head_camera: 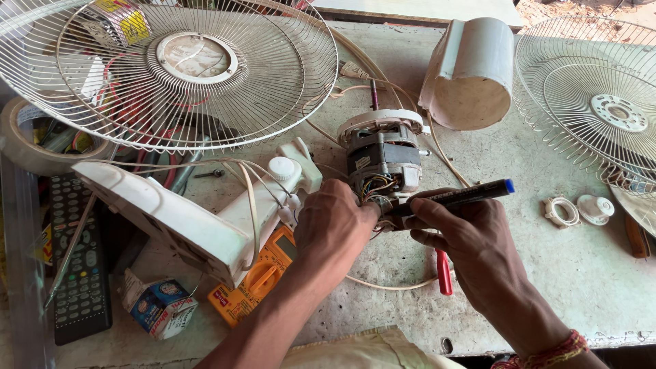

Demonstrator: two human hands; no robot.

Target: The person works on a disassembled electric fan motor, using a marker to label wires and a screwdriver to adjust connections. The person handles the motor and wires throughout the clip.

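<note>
Probing the wiring of a bare fan motor (pixel 383 160) at mid-bench, right hand (pixel 471 246) pinching a blue-capped tester pen (pixel 459 197), left hand (pixel 335 225) curled against the motor's near end, steadier tip contact probably called for next.

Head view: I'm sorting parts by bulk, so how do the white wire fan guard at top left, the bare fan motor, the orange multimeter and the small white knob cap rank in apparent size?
1. White wire fan guard, largest by far.
2. Bare fan motor.
3. Orange multimeter, partly hidden by the left hand, so its place against the motor is unsure.
4. Small white knob cap.
</note>
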